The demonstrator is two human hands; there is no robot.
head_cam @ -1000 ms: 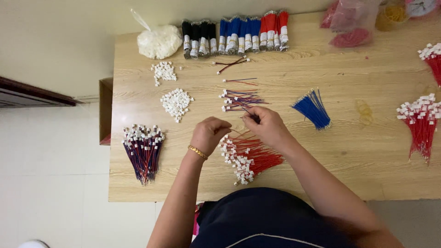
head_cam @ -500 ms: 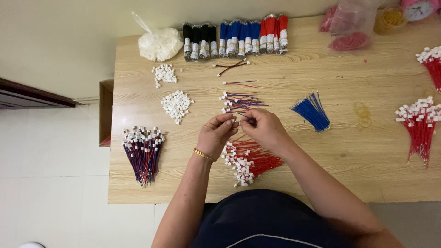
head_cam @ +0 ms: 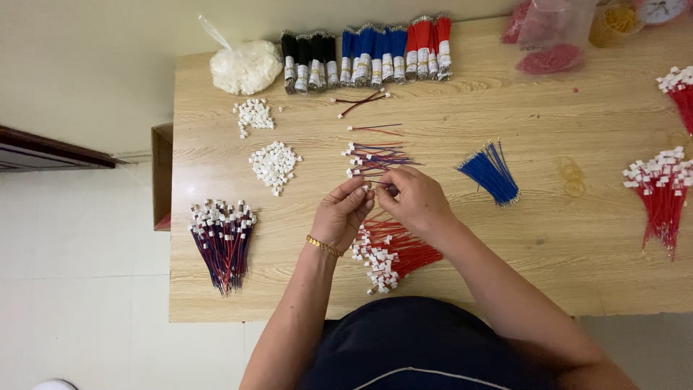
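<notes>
Pinching together over the table (head_cam: 505,267), the left hand (head_cam: 345,217) and right hand (head_cam: 415,202) meet fingertip to fingertip on what looks like a small white connector (head_cam: 369,186) with a thin wire; it is too small to be sure. Just beyond the hands lies a loose bunch of purple wires (head_cam: 375,157). Just under the wrists, nearer the person, sits a heap of red wires (head_cam: 393,253) with white ends. Off to the left hand's side are a pile of white connectors (head_cam: 273,165) and a mixed bundle (head_cam: 222,242). Off to the right hand's side lie blue wires (head_cam: 491,173).
</notes>
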